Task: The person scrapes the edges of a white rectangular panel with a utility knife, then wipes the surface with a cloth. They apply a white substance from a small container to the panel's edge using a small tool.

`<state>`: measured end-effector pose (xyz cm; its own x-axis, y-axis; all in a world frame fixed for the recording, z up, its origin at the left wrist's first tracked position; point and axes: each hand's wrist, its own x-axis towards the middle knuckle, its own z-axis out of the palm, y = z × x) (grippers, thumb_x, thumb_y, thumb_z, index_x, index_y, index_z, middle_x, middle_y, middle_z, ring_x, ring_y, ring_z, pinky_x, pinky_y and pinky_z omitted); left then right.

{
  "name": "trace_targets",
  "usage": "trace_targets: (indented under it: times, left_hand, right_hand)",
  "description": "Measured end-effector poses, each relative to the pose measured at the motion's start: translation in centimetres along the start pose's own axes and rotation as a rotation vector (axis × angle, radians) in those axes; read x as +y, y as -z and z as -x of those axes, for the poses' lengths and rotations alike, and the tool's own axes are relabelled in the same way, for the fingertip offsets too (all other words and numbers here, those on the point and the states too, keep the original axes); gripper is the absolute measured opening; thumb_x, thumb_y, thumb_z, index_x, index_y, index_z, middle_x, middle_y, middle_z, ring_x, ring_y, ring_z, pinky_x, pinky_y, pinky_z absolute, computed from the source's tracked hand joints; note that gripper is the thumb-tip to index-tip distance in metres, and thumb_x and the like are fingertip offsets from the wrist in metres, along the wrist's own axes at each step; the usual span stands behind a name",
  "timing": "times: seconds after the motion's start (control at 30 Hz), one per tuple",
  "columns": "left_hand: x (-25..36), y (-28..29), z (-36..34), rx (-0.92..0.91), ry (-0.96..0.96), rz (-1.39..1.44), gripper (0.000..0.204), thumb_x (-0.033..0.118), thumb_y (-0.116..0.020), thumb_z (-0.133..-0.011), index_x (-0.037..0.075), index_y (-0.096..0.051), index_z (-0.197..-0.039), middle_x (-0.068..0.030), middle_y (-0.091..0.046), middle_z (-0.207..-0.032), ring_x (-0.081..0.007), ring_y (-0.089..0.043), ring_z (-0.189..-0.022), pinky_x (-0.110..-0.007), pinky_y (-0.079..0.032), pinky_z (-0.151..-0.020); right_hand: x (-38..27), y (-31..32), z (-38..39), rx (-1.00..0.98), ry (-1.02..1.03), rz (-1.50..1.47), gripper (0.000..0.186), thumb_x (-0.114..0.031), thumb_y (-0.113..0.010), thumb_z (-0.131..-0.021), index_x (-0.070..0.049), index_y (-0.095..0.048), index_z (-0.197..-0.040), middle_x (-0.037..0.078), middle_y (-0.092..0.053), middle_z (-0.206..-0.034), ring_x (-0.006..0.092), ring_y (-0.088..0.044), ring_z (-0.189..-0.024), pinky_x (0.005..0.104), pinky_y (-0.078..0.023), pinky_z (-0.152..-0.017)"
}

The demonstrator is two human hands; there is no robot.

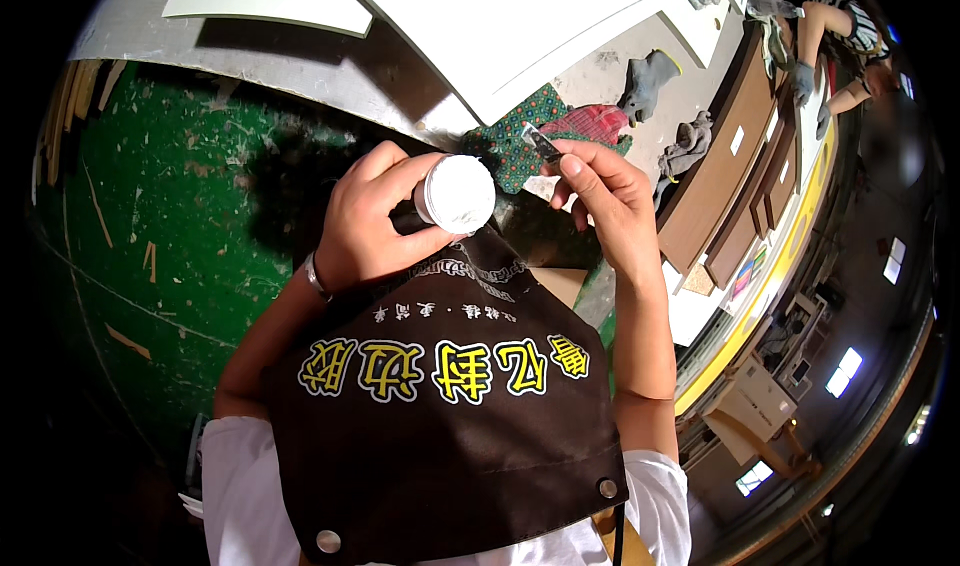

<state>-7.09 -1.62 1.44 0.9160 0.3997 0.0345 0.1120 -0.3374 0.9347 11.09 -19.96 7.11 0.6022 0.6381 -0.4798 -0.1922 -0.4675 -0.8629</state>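
My left hand is wrapped round a small round tub in front of my chest. Its top faces up and shows white, perhaps a paste; I cannot tell whether that is filler or a lid. To the right of the tub, my right hand pinches a small flat metal blade between thumb and fingers. The blade points up and to the left, apart from the tub. Beyond both hands lies a green patterned cloth with a red checked cloth beside it.
Large white panels rest on a grey bench ahead. Grey work gloves lie to their right. Brown boards are stacked at the right, where a co-worker's gloved hands touch boards. Wood strips litter the green floor.
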Motion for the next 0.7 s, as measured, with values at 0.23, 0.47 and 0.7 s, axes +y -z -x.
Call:
trace_targets:
  times: [0.23,0.47,0.7]
  left_hand:
    - [0.0,0.1,0.2,-0.013,0.016,0.001,0.057,0.006,-0.086,-0.064,-0.001,-0.067,-0.117,-0.0061,-0.057,-0.089,-0.0146,-0.057,-0.073,-0.026,-0.047,-0.064]
    - [0.2,-0.2,0.8,0.043,0.033,0.052,0.059,0.008,-0.086,-0.063,-0.002,-0.066,-0.118,-0.0059,-0.057,-0.089,-0.0149,-0.056,-0.073,-0.026,-0.045,-0.062]
    - [0.1,-0.5,1.0,0.033,-0.032,-0.009,0.060,0.009,-0.088,-0.062,-0.003,-0.066,-0.117,-0.0070,-0.057,-0.087,-0.0169,-0.056,-0.072,-0.029,-0.046,-0.063]
  right_hand:
    - [0.6,0.5,-1.0,0.010,0.132,0.091,0.023,-0.014,-0.066,-0.098,-0.004,-0.070,-0.118,0.005,-0.070,-0.099,0.0079,-0.061,-0.081,0.0199,-0.046,-0.060]
    - [-0.9,-0.9,-0.1,-0.013,0.476,0.467,0.031,0.003,-0.074,-0.080,-0.005,-0.073,-0.110,0.006,-0.063,-0.093,0.0211,-0.061,-0.085,0.0325,-0.050,-0.073]
    - [-1.9,-2.0,0.8,-0.076,0.824,0.962,0.030,-0.007,-0.070,-0.074,-0.010,-0.075,-0.104,0.003,-0.063,-0.092,0.0223,-0.060,-0.081,0.0356,-0.047,-0.070]
